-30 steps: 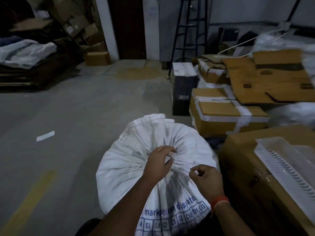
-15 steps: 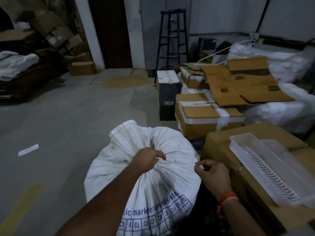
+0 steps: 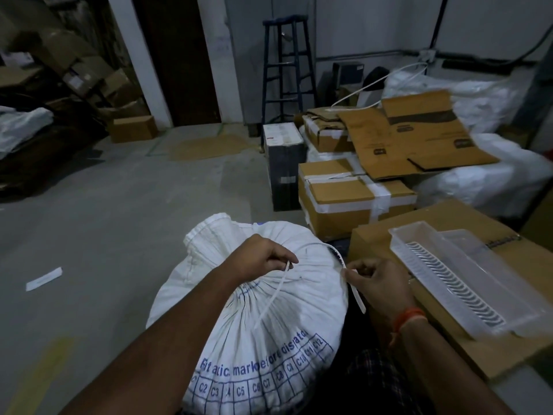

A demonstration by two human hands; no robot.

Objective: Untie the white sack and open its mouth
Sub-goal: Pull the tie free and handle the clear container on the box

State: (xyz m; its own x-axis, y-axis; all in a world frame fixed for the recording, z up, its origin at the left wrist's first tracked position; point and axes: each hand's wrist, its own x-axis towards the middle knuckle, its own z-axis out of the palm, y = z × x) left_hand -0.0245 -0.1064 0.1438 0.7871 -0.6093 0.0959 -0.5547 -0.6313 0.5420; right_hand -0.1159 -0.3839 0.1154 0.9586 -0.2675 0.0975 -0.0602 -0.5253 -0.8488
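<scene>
A full white sack point(image 3: 299, 307) with blue printing stands in front of me, its mouth gathered into pleats at the top. A white tie strip point(image 3: 270, 298) runs from the gathered mouth. My left hand point(image 3: 263, 260) rests on the sack top and pinches one length of the strip near its end. My right hand point(image 3: 378, 284), with an orange thread on the wrist, pinches the other length at the sack's right edge; that end hangs down below my fingers. The mouth stays bunched.
A large cardboard box point(image 3: 466, 298) with a clear plastic tray point(image 3: 466, 280) on top stands close at my right. Taped boxes point(image 3: 353, 199), flattened cardboard and white bags pile up behind it. A blue stool point(image 3: 288, 73) stands by the wall. Bare concrete floor point(image 3: 104, 235) lies to the left.
The tie strip has come loose and now shows stretched between both hands. My hands have moved apart, the right one drawing its end toward the sack's right edge.
</scene>
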